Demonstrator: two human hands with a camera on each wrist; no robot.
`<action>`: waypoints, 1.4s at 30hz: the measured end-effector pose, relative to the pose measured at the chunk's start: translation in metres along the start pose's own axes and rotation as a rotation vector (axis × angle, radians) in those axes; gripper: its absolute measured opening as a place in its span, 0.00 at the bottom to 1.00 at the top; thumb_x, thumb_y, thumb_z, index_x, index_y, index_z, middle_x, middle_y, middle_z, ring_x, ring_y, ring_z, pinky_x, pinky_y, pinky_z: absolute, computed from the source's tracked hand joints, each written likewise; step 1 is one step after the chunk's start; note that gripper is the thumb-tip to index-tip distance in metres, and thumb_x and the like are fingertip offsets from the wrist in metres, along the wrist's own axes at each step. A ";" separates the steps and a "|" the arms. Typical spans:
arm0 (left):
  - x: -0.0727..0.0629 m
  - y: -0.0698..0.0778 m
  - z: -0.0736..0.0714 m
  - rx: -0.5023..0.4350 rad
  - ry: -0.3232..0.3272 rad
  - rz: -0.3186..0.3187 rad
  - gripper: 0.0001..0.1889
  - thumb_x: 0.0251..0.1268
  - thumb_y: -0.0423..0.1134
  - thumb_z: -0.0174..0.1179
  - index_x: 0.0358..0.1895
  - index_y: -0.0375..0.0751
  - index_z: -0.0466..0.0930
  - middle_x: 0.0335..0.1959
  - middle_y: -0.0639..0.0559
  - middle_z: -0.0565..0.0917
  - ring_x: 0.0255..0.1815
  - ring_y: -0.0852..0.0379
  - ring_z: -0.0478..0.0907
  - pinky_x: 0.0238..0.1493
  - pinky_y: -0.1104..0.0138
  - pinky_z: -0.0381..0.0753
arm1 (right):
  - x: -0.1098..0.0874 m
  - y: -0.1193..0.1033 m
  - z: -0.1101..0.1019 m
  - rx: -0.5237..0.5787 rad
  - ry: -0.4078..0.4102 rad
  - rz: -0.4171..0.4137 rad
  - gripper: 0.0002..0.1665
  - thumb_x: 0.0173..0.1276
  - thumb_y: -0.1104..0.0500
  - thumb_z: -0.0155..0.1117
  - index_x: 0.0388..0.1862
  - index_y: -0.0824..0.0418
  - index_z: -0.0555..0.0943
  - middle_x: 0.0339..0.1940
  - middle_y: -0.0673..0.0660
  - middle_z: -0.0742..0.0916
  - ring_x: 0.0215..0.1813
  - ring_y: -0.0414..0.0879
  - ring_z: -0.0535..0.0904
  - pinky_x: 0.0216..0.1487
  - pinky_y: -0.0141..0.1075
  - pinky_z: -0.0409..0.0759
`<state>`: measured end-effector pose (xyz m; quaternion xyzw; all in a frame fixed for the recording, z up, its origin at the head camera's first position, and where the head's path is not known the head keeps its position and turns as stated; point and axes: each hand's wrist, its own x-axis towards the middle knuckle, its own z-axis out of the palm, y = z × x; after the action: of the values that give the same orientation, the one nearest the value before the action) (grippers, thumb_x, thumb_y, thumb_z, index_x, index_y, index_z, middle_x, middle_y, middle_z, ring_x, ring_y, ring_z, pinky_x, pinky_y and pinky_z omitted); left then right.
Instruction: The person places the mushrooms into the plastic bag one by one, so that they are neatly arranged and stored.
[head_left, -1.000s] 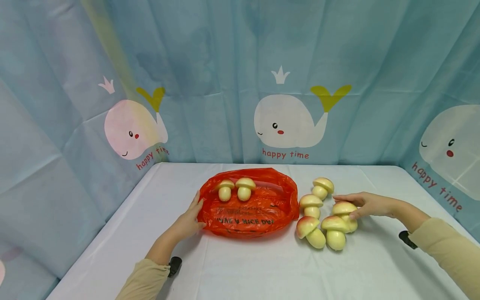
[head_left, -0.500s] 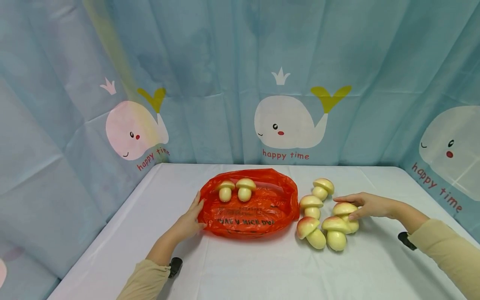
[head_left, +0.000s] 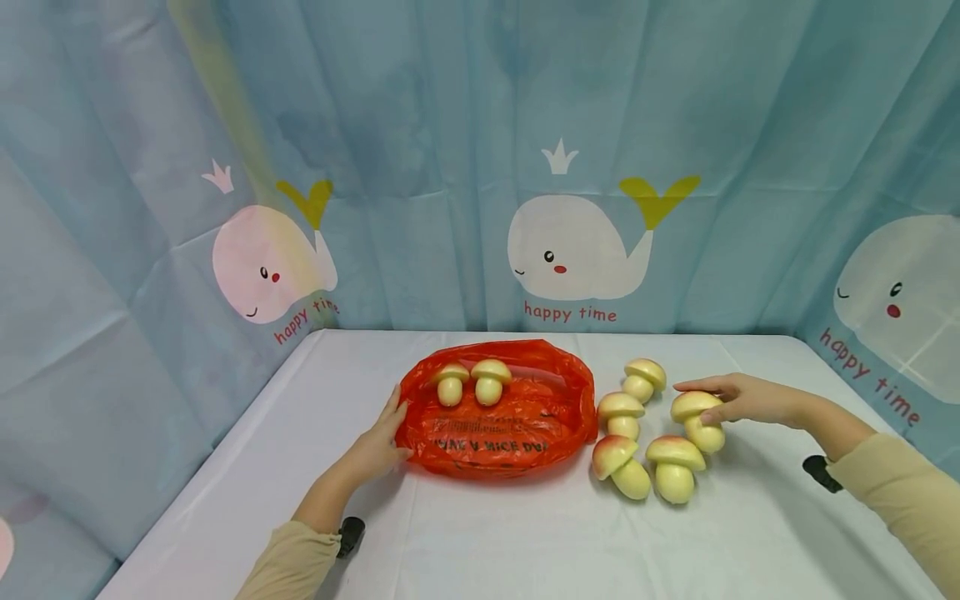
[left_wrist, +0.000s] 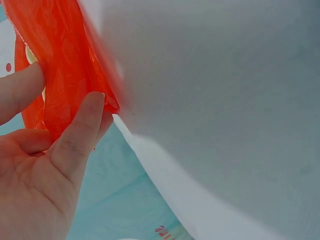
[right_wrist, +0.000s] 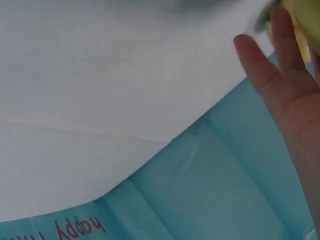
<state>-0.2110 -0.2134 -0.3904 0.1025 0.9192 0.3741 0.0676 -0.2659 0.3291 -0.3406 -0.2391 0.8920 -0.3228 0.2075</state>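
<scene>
My left hand (head_left: 377, 443) is pinching the left edge of the red bag (head_left: 551, 407), and two mushrooms (head_left: 489, 383) are sitting inside, side by side, towards the back! Outside it, my right hand (head_left: 757, 402) is gripping another mushroom (head_left: 692, 407) by its cap, while four more mushrooms (head_left: 676, 468) are resting on the white table (head_left: 525, 542) right of the bag.
</scene>
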 end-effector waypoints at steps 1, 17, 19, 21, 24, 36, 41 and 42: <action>0.000 0.000 0.000 -0.003 0.000 -0.002 0.40 0.59 0.21 0.58 0.72 0.20 0.45 0.78 0.37 0.32 0.76 0.34 0.37 0.69 0.41 0.50 | 0.000 -0.001 -0.001 0.006 0.006 0.003 0.37 0.69 0.53 0.62 0.72 0.67 0.65 0.68 0.67 0.72 0.58 0.34 0.70 0.54 0.48 0.74; -0.002 -0.003 0.001 -0.014 0.002 -0.036 0.41 0.61 0.22 0.58 0.73 0.23 0.45 0.78 0.39 0.32 0.76 0.35 0.36 0.69 0.42 0.52 | 0.009 -0.035 -0.012 0.107 0.092 -0.056 0.36 0.72 0.57 0.58 0.74 0.68 0.60 0.62 0.64 0.76 0.49 0.41 0.79 0.48 0.42 0.81; -0.002 -0.003 0.000 -0.014 0.002 -0.038 0.41 0.61 0.22 0.58 0.73 0.23 0.45 0.78 0.39 0.32 0.76 0.35 0.37 0.69 0.42 0.53 | 0.012 -0.040 -0.014 0.122 0.088 -0.056 0.36 0.73 0.56 0.57 0.74 0.68 0.59 0.63 0.65 0.75 0.49 0.41 0.79 0.49 0.42 0.81; -0.002 -0.003 0.000 -0.012 0.001 -0.036 0.41 0.61 0.22 0.58 0.73 0.23 0.45 0.78 0.39 0.31 0.76 0.35 0.37 0.69 0.42 0.53 | 0.016 -0.046 -0.016 0.138 0.082 -0.062 0.37 0.73 0.56 0.57 0.74 0.69 0.58 0.63 0.67 0.73 0.50 0.43 0.79 0.48 0.43 0.81; -0.002 -0.002 -0.001 -0.010 -0.004 -0.030 0.40 0.61 0.22 0.58 0.73 0.22 0.45 0.78 0.39 0.31 0.76 0.35 0.36 0.70 0.42 0.51 | 0.022 -0.055 -0.016 0.180 0.077 -0.064 0.37 0.72 0.57 0.57 0.74 0.71 0.57 0.65 0.70 0.71 0.50 0.46 0.79 0.47 0.44 0.82; 0.000 -0.001 -0.001 -0.007 -0.005 -0.017 0.40 0.60 0.21 0.57 0.72 0.20 0.45 0.78 0.39 0.31 0.76 0.35 0.35 0.70 0.42 0.50 | 0.050 -0.085 -0.015 0.214 0.049 -0.064 0.39 0.72 0.56 0.58 0.75 0.69 0.56 0.65 0.69 0.70 0.52 0.53 0.78 0.48 0.48 0.83; 0.000 -0.001 0.000 -0.005 -0.004 -0.015 0.40 0.60 0.22 0.58 0.72 0.21 0.45 0.78 0.39 0.31 0.76 0.34 0.38 0.69 0.42 0.55 | 0.064 -0.096 -0.013 0.200 0.055 -0.080 0.38 0.72 0.56 0.59 0.74 0.69 0.57 0.63 0.67 0.72 0.52 0.53 0.78 0.54 0.49 0.79; 0.000 -0.001 0.000 -0.005 -0.004 -0.017 0.40 0.60 0.22 0.58 0.72 0.21 0.45 0.78 0.39 0.31 0.76 0.33 0.39 0.68 0.43 0.59 | 0.068 -0.098 -0.012 0.200 0.064 -0.084 0.38 0.72 0.56 0.59 0.74 0.69 0.57 0.62 0.67 0.72 0.52 0.53 0.78 0.56 0.49 0.79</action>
<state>-0.2109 -0.2143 -0.3908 0.0956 0.9189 0.3757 0.0730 -0.2976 0.2307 -0.2809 -0.2438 0.8507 -0.4261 0.1881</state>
